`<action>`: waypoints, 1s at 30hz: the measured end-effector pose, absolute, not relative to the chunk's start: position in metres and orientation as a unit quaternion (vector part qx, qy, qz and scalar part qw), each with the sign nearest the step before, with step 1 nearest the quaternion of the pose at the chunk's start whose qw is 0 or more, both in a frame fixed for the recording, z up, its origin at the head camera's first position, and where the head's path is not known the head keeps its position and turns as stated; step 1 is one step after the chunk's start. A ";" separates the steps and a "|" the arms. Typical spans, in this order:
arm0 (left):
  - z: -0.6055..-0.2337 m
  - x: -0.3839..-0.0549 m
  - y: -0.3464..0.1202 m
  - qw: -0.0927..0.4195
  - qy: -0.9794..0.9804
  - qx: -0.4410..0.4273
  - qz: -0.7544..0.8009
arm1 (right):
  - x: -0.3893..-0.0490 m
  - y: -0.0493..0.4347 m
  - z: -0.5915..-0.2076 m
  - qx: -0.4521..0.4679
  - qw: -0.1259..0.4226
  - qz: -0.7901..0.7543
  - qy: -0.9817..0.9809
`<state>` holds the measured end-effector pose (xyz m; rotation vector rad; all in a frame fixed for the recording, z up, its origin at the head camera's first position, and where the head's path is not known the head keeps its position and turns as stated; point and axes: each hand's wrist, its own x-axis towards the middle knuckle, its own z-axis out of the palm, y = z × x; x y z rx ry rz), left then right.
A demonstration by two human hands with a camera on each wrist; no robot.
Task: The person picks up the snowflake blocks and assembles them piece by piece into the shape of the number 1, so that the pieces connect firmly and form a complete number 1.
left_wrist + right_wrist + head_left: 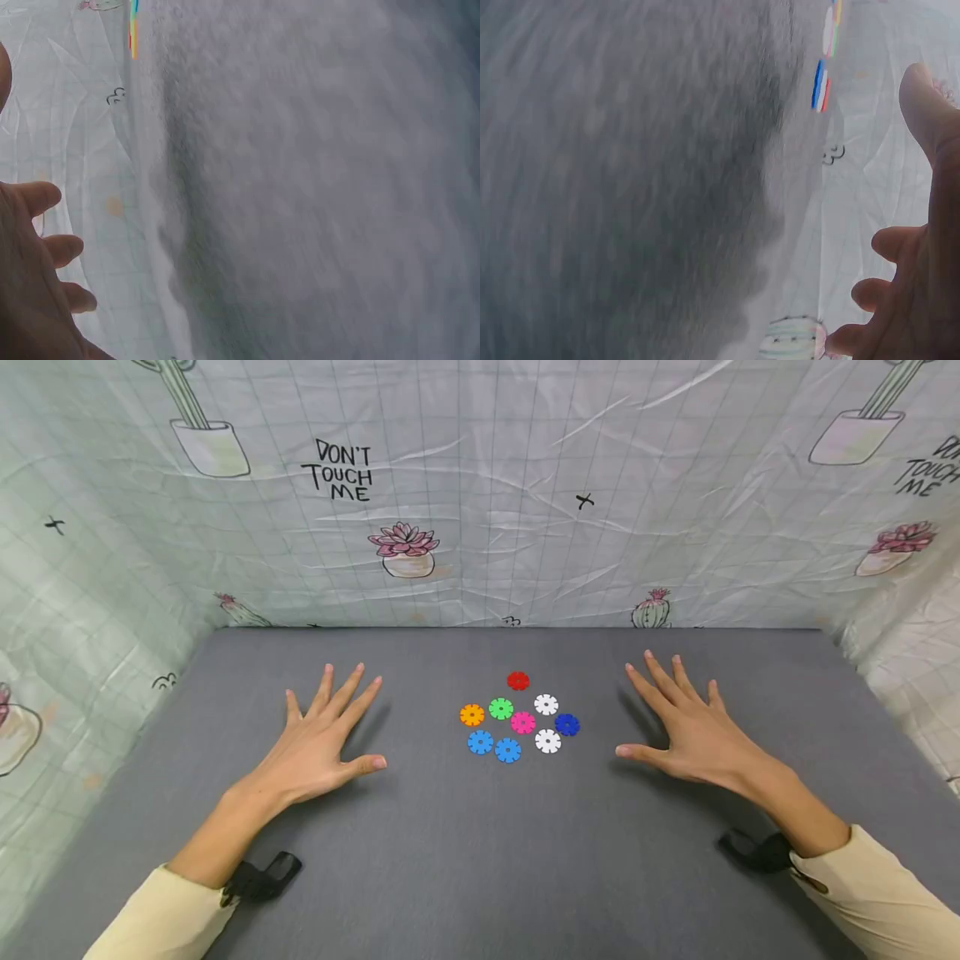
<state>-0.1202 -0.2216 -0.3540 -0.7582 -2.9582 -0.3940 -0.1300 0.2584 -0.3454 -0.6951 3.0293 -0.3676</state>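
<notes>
Several small notched plastic discs lie flat on the grey table (480, 860) between the two hands. At the back is a red disc (513, 682); below it are a green disc (495, 709), an orange disc (467, 716), a pink disc (517, 723) and a dark blue disc (573, 726). Two white discs (552, 705) are on the right side, and two light blue discs (502, 752) at the front. To their left, my left hand (315, 752) hovers with fingers spread, holding nothing. Opposite it, my right hand (693, 735) is likewise spread and holds nothing, its shadow beneath.
A printed cloth (480, 502) with cactus drawings hangs behind the table and along its sides. Black straps (262, 878) circle both wrists at the light sleeves (168, 914). In the right wrist view, the discs appear edge-on as thin coloured strips (820, 86).
</notes>
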 end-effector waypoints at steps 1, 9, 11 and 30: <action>-0.353 -0.120 -0.220 0.030 -0.959 -0.246 -0.137 | -0.130 0.256 -0.346 -0.223 0.005 -0.120 0.967; -0.354 -0.114 -0.201 0.027 -0.940 -0.262 -0.217 | -0.126 0.237 -0.348 -0.247 -0.009 -0.150 0.957; -0.355 -0.112 -0.195 0.027 -0.937 -0.261 -0.232 | -0.124 0.232 -0.348 -0.250 -0.013 -0.156 0.956; -0.372 -0.107 -0.134 0.026 -0.855 -0.198 -0.478 | -0.111 0.183 -0.363 -0.296 -0.052 -0.350 0.887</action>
